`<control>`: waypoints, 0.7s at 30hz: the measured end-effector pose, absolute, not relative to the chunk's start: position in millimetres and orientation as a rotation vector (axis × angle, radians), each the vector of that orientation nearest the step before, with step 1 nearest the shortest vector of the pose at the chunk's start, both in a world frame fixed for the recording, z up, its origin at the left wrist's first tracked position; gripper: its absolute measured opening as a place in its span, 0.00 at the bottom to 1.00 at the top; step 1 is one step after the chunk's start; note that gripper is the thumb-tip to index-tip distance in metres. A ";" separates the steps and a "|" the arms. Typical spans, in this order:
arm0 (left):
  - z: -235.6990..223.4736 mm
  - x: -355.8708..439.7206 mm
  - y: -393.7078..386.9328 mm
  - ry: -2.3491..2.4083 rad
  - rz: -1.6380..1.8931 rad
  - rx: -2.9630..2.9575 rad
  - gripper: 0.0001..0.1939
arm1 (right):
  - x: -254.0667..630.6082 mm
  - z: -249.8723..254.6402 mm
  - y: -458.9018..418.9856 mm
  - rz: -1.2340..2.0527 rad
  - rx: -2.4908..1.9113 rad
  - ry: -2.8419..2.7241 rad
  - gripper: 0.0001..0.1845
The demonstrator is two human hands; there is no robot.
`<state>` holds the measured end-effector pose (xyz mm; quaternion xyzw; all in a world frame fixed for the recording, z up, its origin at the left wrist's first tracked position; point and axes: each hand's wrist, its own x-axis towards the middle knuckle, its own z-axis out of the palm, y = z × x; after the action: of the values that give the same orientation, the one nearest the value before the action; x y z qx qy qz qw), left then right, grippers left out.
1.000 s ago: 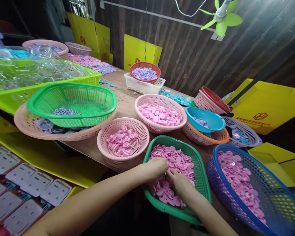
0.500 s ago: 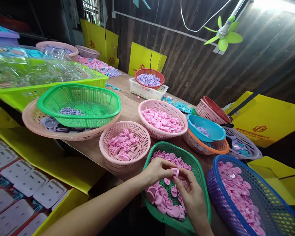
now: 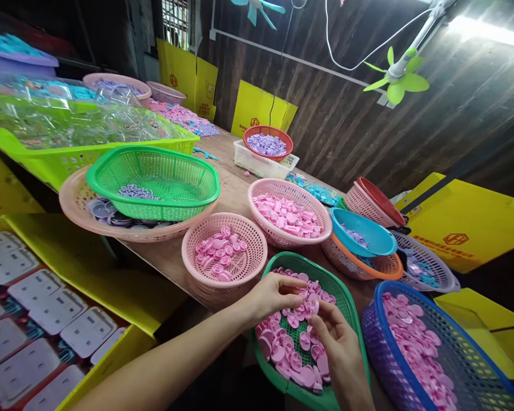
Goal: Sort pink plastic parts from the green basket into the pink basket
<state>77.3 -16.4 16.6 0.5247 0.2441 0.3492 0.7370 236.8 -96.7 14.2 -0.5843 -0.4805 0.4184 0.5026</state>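
Over the dark green basket (image 3: 346, 297), the left hand (image 3: 266, 297) has thumb and fingers apart, the right hand (image 3: 341, 342) pinches a pink plastic piece (image 3: 314, 308), and slipping fingertips could lose it among loose pieces (image 3: 278, 353).

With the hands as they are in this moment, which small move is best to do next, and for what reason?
I would probably bring the left hand slightly toward the pink piece held in the right hand: the left thumb and fingers are parted and look empty, and the piece sits just beside them, above the green basket.
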 end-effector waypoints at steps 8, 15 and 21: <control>12.9 81.9 -31.1 0.549 0.839 1.087 0.20 | 225.0 19.2 -96.0 1.045 -1.354 -1.079 0.16; 14.7 80.1 -32.2 0.576 0.884 1.156 0.16 | 224.1 18.9 -95.1 1.070 -1.343 -1.084 0.15; 12.2 80.3 -31.1 0.582 0.860 1.177 0.14 | 226.5 16.2 -96.4 1.088 -1.337 -1.121 0.12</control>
<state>80.3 -31.1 12.2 0.5299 0.2619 0.3871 0.7077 226.5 -96.4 16.2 -0.5567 -0.4668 0.4531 0.5167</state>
